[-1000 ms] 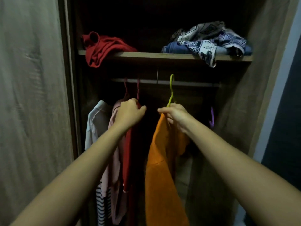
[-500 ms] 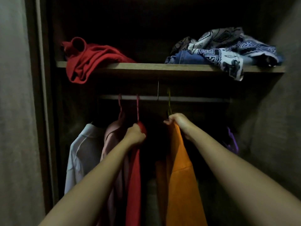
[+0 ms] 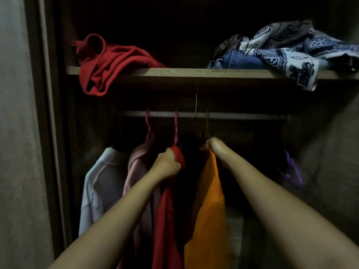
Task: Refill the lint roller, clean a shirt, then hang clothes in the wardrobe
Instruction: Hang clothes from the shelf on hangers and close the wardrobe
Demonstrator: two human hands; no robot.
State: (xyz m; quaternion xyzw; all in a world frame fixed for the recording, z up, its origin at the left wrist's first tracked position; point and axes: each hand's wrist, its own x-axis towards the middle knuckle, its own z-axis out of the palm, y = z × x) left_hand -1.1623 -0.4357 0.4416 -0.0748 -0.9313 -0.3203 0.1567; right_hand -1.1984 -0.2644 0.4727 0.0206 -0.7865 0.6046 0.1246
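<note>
Dark wardrobe [image 3: 330, 152] interior, door panel [image 3: 19, 133] at far left, low light.

- Shelf [image 3: 194, 73] up top: crumpled red top [image 3: 108, 63] at its left end, drooping over the front edge. At the right end a blue-and-white patterned cloth [image 3: 291, 47] is piled over folded denim [image 3: 239, 60], one corner hanging past the edge.
- Rail [image 3: 242, 115] runs just below the shelf.
- On the rail, left to right: white shirt [image 3: 99, 183], pink garment [image 3: 138, 166] on a pink hanger [image 3: 148, 123], red garment [image 3: 167, 220] on a second pink hanger [image 3: 176, 127], then orange garment [image 3: 209, 220] on a yellow-green hanger [image 3: 207, 125].
- Yellow-green hook reaches rail level. Too dim to tell if it is seated over the rail.
- Left hand [image 3: 168, 165]: fingers curled tight round the shoulder of the red garment, just under its hanger neck.
- Right hand [image 3: 213, 146]: fingers closed on the top of the orange garment where it meets the hanger neck. Which of the two the fingers actually hold is hidden.
- Both arms stretched forward, hands near each other but apart, dark gap between the red and orange garments.
- Purple hanger [image 3: 293, 171] low at right, well apart from the rest, blurred.
</note>
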